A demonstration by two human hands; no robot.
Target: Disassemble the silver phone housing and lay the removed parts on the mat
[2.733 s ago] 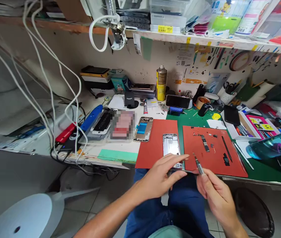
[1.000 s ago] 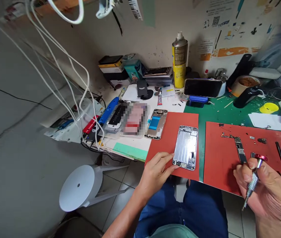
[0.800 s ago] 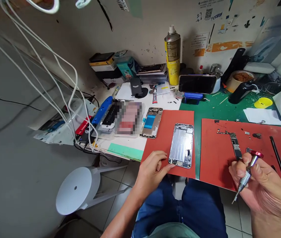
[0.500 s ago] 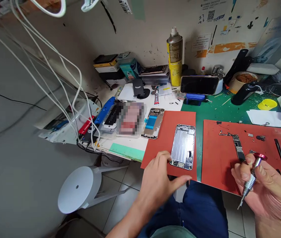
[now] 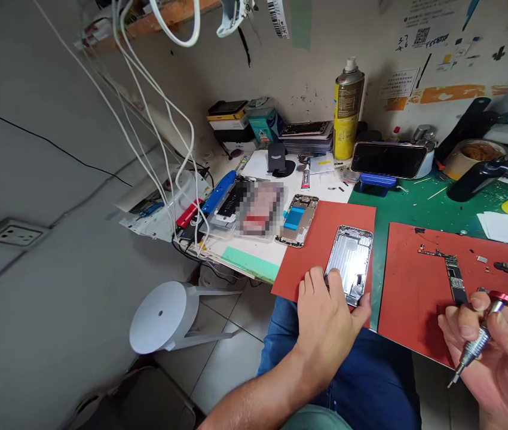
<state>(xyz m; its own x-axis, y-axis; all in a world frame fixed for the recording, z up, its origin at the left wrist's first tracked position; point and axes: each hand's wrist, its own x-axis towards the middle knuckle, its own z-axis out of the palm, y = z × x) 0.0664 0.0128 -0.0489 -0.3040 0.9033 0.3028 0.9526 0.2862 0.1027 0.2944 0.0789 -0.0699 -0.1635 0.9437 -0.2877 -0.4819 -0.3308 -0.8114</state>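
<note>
My left hand (image 5: 328,316) is at the lower end of a silver phone back housing (image 5: 348,254). Its fingers lie along the left edge and the thumb is at the lower right corner, so the housing sits between them. The housing rests on the left red mat (image 5: 305,272), its bottom edge partly hidden by the hand. In my right hand (image 5: 505,352) is a precision screwdriver (image 5: 478,343) with a red cap, its tip pointing down and left. Just beyond that hand, a phone logic board (image 5: 455,278) lies on the right red mat (image 5: 406,298).
A second phone frame (image 5: 310,218) with blue strips lies left of the housing. Behind stand a yellow spray can (image 5: 347,113) and a propped phone (image 5: 388,160). White cables (image 5: 164,95) hang at the left, above a white stool (image 5: 159,316).
My left hand has moved onto the phone housing, its thumb closing toward the lower right corner. The view has turned left. My right hand still grips the screwdriver.
</note>
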